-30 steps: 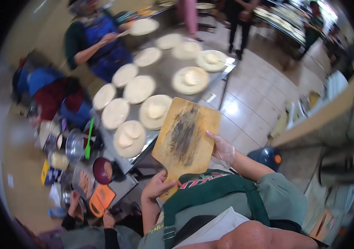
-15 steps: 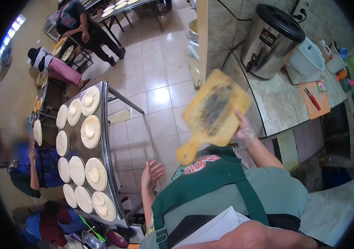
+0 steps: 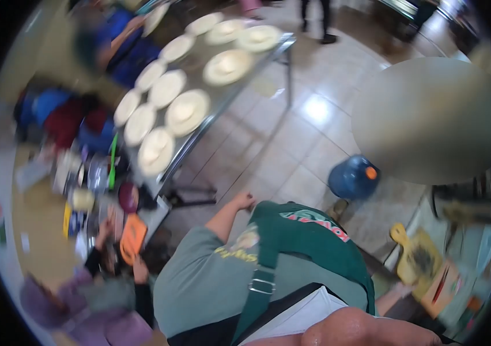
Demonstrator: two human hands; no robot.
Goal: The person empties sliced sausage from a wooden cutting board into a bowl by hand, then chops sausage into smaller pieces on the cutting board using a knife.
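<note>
A yellowish wooden cutting board (image 3: 417, 262) with a dark scorched patch and a short handle lies at the right, over the counter. My right hand (image 3: 396, 294) is at its near edge, blurred, with fingers that seem to grip that edge. Under and beside the board shows an orange cutting board (image 3: 440, 288) with a red-handled knife (image 3: 441, 284) on it. In front of my apron, my left hand (image 3: 244, 200) is curled closed, with nothing seen in it.
A metal table (image 3: 199, 131) bears several flat dough rounds (image 3: 188, 112), some with a lump on top. A blue water jug (image 3: 352, 177) stands on the floor. People are at left; one holds an orange board (image 3: 134, 235). A large blurred oval (image 3: 433, 121) hides the upper right.
My view has turned, and the dough table now sits higher. The wooden cutting board has gone from in front of me to the counter at right. My left hand has closed from spread fingers.
</note>
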